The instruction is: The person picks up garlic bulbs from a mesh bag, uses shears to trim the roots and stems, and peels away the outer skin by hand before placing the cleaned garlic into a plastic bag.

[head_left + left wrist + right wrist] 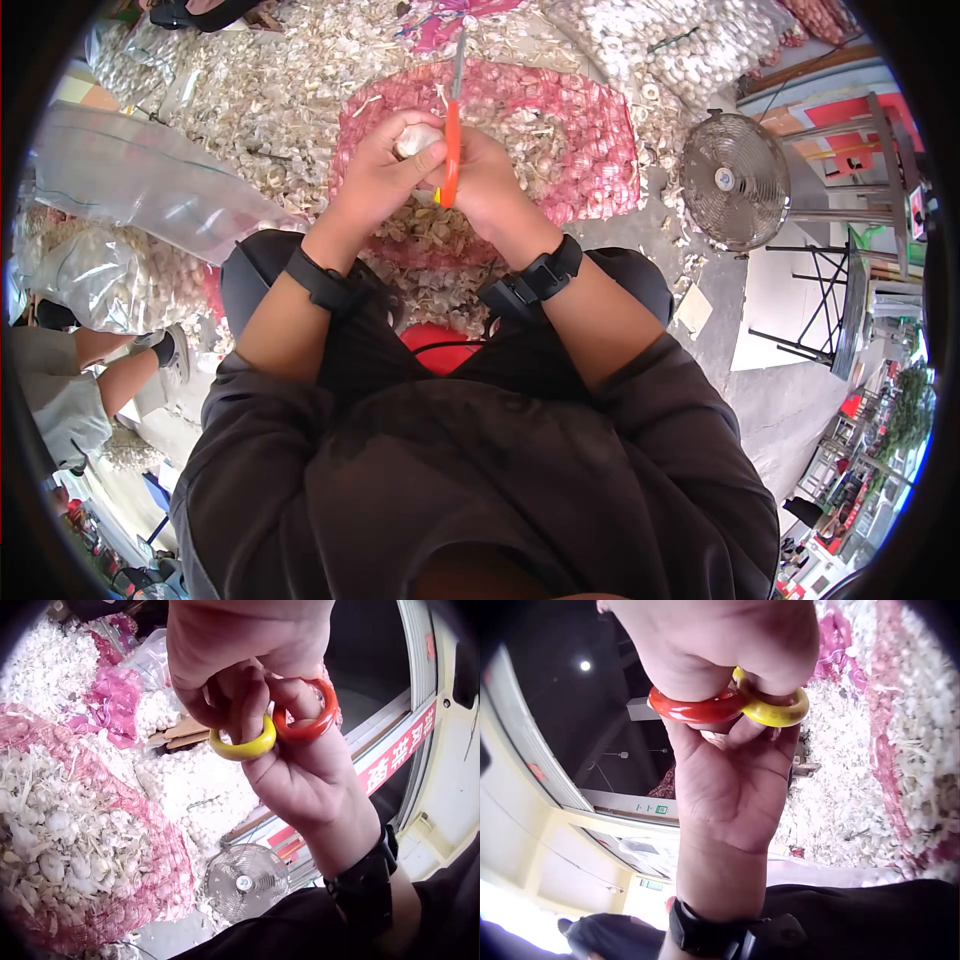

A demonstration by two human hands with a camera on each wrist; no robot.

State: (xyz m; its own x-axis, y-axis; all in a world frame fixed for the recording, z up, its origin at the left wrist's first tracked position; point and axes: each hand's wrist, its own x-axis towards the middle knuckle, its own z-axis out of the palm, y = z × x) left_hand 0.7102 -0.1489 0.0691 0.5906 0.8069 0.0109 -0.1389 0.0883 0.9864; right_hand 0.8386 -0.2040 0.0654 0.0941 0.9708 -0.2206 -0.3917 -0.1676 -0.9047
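In the head view the left hand (375, 180) holds a white garlic bulb (415, 140) between thumb and fingers. Beside it, the right hand (487, 180) grips scissors (452, 150) with an orange and a yellow handle loop; the blades point away from the body. Seen from the left wrist, fingers of the right hand (311, 784) pass through the yellow loop (244, 746) and the red-orange loop (307, 724), just below the left hand (247, 641). The right wrist view has the right hand (727, 645) above the left palm (731, 787); the bulb is mostly hidden there.
A red mesh sack (600, 150) with garlic bits lies before the knees, amid loose garlic and skins (250, 100). A round fan (735, 180) stands at the right. Plastic sheeting (170, 180) and another person's leg (130, 380) are at the left.
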